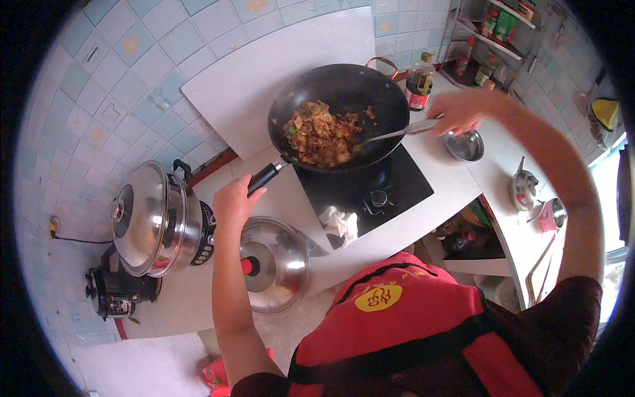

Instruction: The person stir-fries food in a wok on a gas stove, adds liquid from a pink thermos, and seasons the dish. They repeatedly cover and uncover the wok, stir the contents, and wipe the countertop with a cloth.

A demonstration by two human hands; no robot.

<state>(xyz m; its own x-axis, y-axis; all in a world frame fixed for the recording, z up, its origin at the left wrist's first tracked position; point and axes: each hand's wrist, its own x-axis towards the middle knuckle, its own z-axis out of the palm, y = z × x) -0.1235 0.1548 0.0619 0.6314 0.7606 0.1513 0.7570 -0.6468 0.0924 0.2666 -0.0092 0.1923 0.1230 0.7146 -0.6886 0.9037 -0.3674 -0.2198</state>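
Observation:
A black wok (342, 82) sits over the glass cooktop (402, 183), tilted a little. My left hand (235, 198) grips its black handle (263, 178). Browned, chopped food (317, 129) with a few green bits is heaped on the left side of the wok. My right hand (461, 111) holds a metal spatula (404, 130), its blade end down at the right edge of the food. Just below the right hand is a small steel bowl (465, 147). The sauce bottle (419, 84) stands beside the wok's far handle.
To the left stand a lidded steel steamer (149, 218) and a black electric cooker (106, 293). A large domed lid (278, 268) lies near the counter's front edge. Crumpled white tissue (340, 223) rests on the cooktop corner. At right are a small kettle (524, 191) and a pink cup (549, 216).

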